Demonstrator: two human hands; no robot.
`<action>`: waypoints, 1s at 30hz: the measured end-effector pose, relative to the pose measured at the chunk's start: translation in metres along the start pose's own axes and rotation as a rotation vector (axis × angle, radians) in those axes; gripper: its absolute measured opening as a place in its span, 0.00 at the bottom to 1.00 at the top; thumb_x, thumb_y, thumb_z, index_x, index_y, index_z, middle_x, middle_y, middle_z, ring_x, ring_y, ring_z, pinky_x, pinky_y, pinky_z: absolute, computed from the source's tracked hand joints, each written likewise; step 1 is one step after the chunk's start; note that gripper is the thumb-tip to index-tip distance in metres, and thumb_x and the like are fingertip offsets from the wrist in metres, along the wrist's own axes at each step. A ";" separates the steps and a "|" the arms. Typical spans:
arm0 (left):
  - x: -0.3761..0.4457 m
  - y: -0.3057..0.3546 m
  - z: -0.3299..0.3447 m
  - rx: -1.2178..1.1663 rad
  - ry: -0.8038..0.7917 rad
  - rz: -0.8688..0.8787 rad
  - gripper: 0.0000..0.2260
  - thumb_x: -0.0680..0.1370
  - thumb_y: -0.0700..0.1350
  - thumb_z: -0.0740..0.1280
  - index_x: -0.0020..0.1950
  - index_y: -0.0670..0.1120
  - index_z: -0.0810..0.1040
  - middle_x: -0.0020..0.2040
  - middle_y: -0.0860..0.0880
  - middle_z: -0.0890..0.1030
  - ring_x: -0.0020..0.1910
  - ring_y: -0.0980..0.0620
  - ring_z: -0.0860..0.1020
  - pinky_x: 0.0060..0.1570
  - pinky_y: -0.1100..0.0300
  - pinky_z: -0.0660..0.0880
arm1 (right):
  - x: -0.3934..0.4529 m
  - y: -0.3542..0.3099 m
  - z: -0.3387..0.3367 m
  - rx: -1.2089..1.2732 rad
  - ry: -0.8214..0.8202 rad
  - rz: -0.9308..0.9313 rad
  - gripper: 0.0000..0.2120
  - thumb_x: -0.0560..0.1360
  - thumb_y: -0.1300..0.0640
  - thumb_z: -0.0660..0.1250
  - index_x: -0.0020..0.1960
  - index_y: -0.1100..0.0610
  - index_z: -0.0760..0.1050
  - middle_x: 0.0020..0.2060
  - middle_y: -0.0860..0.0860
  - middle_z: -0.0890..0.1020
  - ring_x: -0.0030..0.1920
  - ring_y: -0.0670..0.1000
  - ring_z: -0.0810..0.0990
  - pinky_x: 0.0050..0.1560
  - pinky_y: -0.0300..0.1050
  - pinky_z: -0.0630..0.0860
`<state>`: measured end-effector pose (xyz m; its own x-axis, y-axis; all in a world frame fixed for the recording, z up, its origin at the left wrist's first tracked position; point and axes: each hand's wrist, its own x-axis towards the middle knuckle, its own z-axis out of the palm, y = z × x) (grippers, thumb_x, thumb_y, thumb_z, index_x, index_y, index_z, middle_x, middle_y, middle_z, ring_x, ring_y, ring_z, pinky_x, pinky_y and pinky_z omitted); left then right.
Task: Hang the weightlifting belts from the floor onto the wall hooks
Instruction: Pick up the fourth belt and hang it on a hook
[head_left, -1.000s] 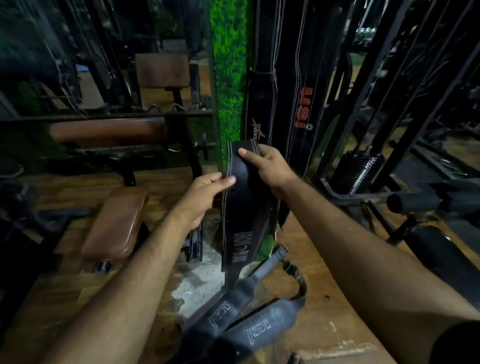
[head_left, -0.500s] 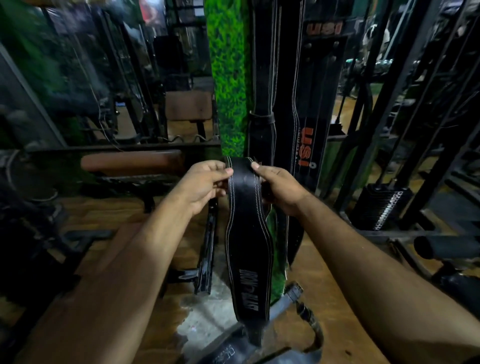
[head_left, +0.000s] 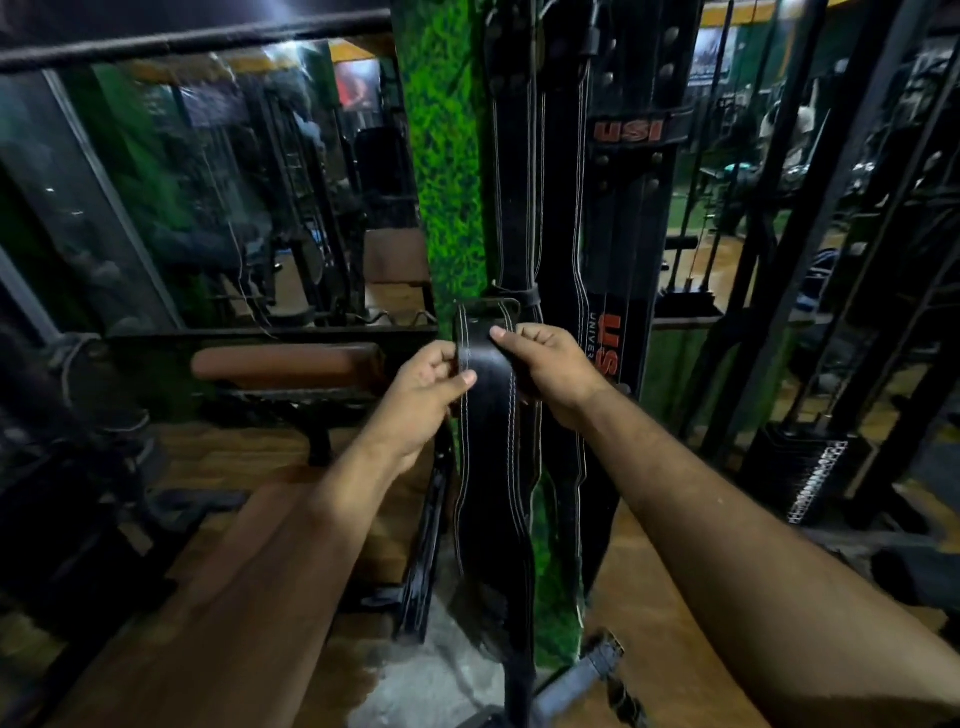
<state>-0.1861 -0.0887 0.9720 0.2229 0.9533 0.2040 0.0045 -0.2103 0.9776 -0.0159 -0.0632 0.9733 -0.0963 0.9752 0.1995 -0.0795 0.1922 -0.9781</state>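
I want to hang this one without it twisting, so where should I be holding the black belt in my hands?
Judging by its pose, hold the black belt at its narrow top end, one hand at each stitched edge, as the left hand and right hand do now. It hangs straight down from there, so the wide, heavy part stays low and the end stays free.

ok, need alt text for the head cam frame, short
Both hands, left hand and right hand, hold the top end of a black stitched weightlifting belt that hangs down toward the floor. Behind it, other black belts, one lettered USI, hang against a green pillar in a dim gym, with a brown padded bench to the left.
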 end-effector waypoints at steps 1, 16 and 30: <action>0.001 -0.001 -0.003 0.020 -0.008 -0.007 0.10 0.81 0.35 0.63 0.51 0.50 0.77 0.44 0.55 0.85 0.42 0.59 0.81 0.38 0.64 0.72 | 0.003 -0.003 0.001 -0.036 0.012 -0.039 0.19 0.80 0.56 0.69 0.33 0.58 0.68 0.25 0.52 0.72 0.23 0.47 0.69 0.24 0.39 0.66; 0.065 0.105 -0.037 0.065 -0.060 0.254 0.09 0.84 0.38 0.61 0.61 0.45 0.76 0.48 0.49 0.84 0.40 0.58 0.84 0.33 0.66 0.78 | 0.052 -0.097 0.035 -0.116 0.068 -0.349 0.06 0.83 0.62 0.63 0.52 0.55 0.77 0.41 0.46 0.86 0.41 0.43 0.85 0.39 0.37 0.80; 0.109 0.071 -0.016 0.053 0.115 0.190 0.23 0.83 0.45 0.63 0.77 0.38 0.64 0.75 0.41 0.70 0.74 0.47 0.69 0.68 0.60 0.64 | 0.145 -0.151 0.050 -0.164 0.480 -0.677 0.13 0.81 0.55 0.65 0.46 0.65 0.72 0.39 0.54 0.76 0.41 0.49 0.74 0.43 0.45 0.74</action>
<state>-0.1773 0.0040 1.0648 0.1116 0.9132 0.3918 0.0246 -0.3967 0.9176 -0.0670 0.0441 1.1533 0.3548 0.5778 0.7350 0.1800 0.7293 -0.6601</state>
